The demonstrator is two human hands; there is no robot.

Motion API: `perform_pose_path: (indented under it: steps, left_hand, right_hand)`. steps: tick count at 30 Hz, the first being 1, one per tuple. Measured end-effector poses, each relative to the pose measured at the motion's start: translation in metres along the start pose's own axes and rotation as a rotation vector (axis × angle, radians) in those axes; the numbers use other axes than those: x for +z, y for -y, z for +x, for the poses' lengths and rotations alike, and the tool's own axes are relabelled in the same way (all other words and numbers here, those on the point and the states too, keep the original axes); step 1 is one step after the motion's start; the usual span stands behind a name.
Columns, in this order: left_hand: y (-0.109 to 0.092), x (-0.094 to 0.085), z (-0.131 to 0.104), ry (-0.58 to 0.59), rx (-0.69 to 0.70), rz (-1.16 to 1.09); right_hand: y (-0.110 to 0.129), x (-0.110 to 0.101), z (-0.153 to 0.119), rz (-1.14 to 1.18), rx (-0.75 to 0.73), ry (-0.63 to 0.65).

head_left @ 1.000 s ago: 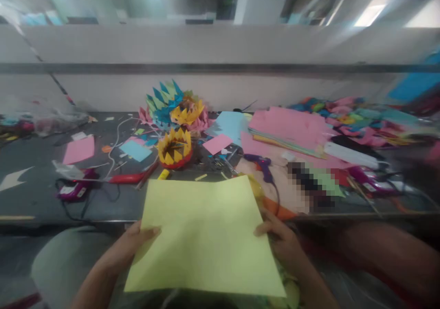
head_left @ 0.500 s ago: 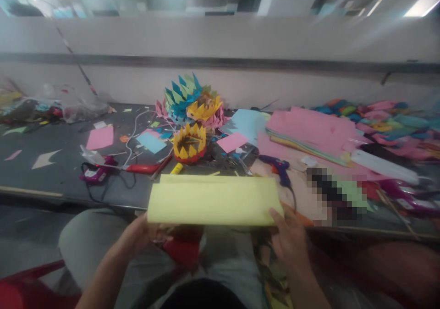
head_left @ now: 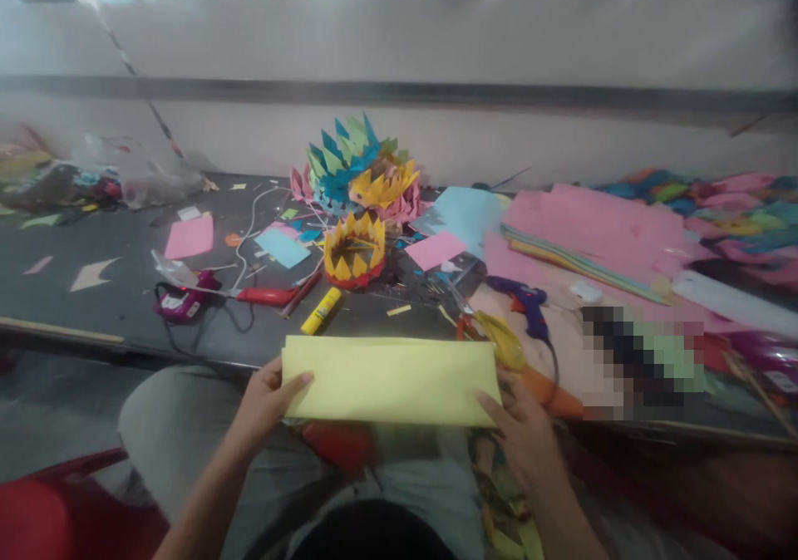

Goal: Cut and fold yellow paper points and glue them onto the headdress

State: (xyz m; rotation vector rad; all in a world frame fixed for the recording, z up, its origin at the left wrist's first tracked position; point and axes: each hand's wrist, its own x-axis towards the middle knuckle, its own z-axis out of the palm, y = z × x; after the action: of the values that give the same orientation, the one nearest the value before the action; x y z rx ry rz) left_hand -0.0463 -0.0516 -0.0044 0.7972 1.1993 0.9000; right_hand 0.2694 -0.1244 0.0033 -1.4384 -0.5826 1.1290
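Observation:
A folded sheet of pale yellow paper [head_left: 390, 381] stretches between my two hands, above my lap at the table's near edge. My left hand [head_left: 274, 394] pinches its left end, thumb on the front face and fingers behind. At the right end my right hand [head_left: 511, 410] grips it the same way, thumb in front. The fingers behind the paper are mostly hidden. Just beyond the paper lie a yellow glue stick [head_left: 322, 310] and scissors with yellow and orange handles [head_left: 502, 340]. A yellow paper crown with a red base [head_left: 355, 251] stands farther back.
More paper crowns [head_left: 355, 165] are heaped against the wall. A blue glue gun [head_left: 524, 298] lies at right near stacked pink sheets [head_left: 598, 228]. On the left are a red-handled tool [head_left: 268, 295], a purple device [head_left: 183, 301] and a pink paper piece [head_left: 189, 237]. Scraps litter the dark table [head_left: 125, 327].
My left thumb has come round onto the front of the paper, where before the left hand was under its edge. The paper's layers line up more evenly. The view has tilted down slightly.

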Motion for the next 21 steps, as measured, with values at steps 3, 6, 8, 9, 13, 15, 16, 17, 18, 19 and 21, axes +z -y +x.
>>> perform_pose_path:
  steps: [3, 6, 8, 9, 13, 15, 16, 17, 18, 19, 21]
  left_hand:
    - [0.003, -0.002, 0.002, -0.047, -0.001, 0.034]
    - [0.004, -0.003, 0.002, -0.077, 0.014, 0.045]
    - [0.004, -0.004, 0.001, -0.085, 0.039, 0.031]
    - [0.004, -0.004, 0.001, -0.087, 0.053, 0.014]
    - [0.006, -0.002, 0.001, -0.131, 0.058, -0.093]
    - [0.007, 0.001, 0.001, -0.161, 0.036, -0.139]
    - [0.007, 0.003, 0.000, -0.170, 0.024, -0.159]
    - [0.006, 0.006, -0.001, -0.168, 0.011, -0.181]
    - [0.004, 0.008, -0.003, -0.155, 0.001, -0.210]
    - [0.003, 0.011, -0.004, -0.127, -0.013, -0.248]
    - [-0.002, 0.014, -0.008, -0.038, -0.030, -0.327]
  right_hand:
    - [-0.001, -0.001, 0.002, -0.074, 0.039, 0.046]
    - [-0.003, 0.001, 0.004, -0.068, 0.037, 0.052]
    - [-0.005, 0.004, 0.006, -0.004, 0.030, 0.021]
    - [-0.005, 0.005, 0.006, 0.049, 0.034, -0.002]
    - [-0.003, 0.011, 0.004, 0.237, 0.109, 0.018]
    - [-0.001, 0.014, 0.002, 0.249, 0.119, 0.076]
    - [0.001, 0.015, 0.001, 0.228, 0.100, 0.092]
    - [0.002, 0.015, 0.000, 0.194, 0.073, 0.095]
    - [0.003, 0.015, 0.000, 0.156, 0.046, 0.095]
    - [0.003, 0.013, 0.000, 0.111, 0.022, 0.081]
    - [0.005, 0.007, 0.001, -0.007, -0.035, -0.021]
